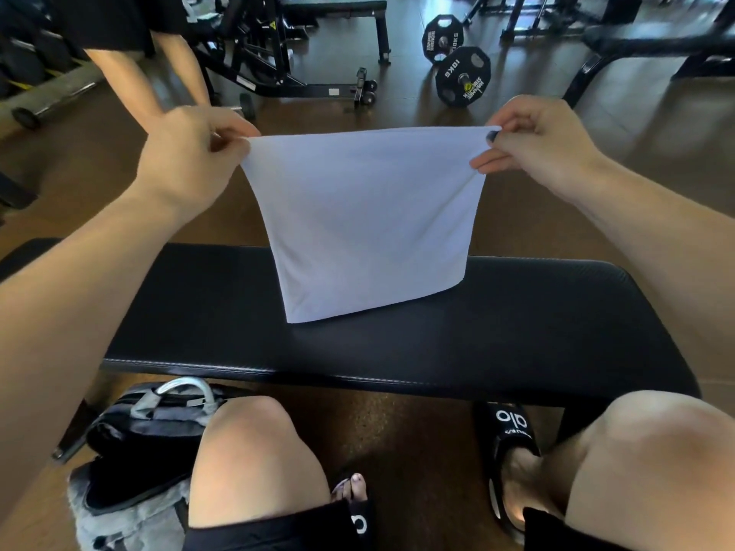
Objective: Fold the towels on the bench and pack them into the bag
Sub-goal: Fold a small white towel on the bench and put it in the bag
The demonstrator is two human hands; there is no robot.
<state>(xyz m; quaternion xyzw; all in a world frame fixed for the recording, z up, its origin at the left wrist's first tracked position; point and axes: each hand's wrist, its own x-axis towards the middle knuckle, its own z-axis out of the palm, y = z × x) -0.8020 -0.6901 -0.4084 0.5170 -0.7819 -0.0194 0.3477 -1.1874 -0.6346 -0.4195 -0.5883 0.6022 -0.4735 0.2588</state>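
Presently, thumb and fingers of the left hand (187, 157) pinch the top left corner of a white towel (366, 220); those of the right hand (537, 141) pinch the top right corner. Its top edge is stretched taut between them, and it hangs above the black bench (517, 332), lower edge at or just over the padding. Both forearms reach forward, raised, wrists level. It appears already doubled; further folds are judged outstanding. The bag (147, 427) sits on the floor near left, under the bench edge. No packed towel is visible.
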